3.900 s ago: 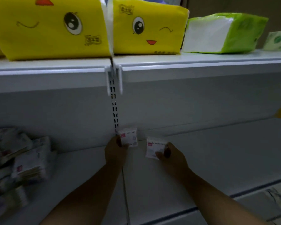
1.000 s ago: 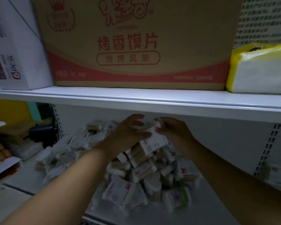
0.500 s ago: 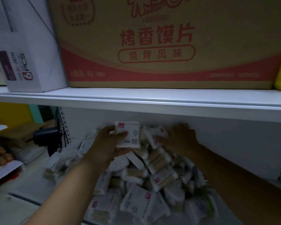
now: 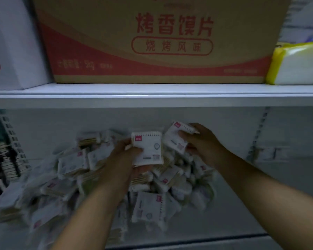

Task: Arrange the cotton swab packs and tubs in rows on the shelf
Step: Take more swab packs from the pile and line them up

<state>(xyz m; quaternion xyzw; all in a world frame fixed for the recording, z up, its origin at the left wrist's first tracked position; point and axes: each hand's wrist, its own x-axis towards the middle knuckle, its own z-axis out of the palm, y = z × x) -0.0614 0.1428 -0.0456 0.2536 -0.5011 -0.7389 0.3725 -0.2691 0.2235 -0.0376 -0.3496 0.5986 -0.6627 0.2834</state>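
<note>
A loose heap of white cotton swab packs (image 4: 146,208) with small red labels covers the lower white shelf (image 4: 242,228). My left hand (image 4: 123,159) holds one flat pack (image 4: 148,148) upright above the heap, thumb on its front. My right hand (image 4: 201,141) grips a second pack (image 4: 175,138), tilted, just to the right of the first. Two placed packs (image 4: 271,154) show blurred at the far right by the back wall.
The upper shelf (image 4: 152,94) overhangs close above my hands. On it stand a large brown and red carton (image 4: 152,38), a white box (image 4: 11,47) at left and a yellow tissue pack (image 4: 296,64) at right. A slotted upright (image 4: 258,134) runs down the back wall.
My right hand has lifted a pack out of the heap; half a second ago it was reaching among the packs. My left hand still holds its pack, now nearer the centre.
</note>
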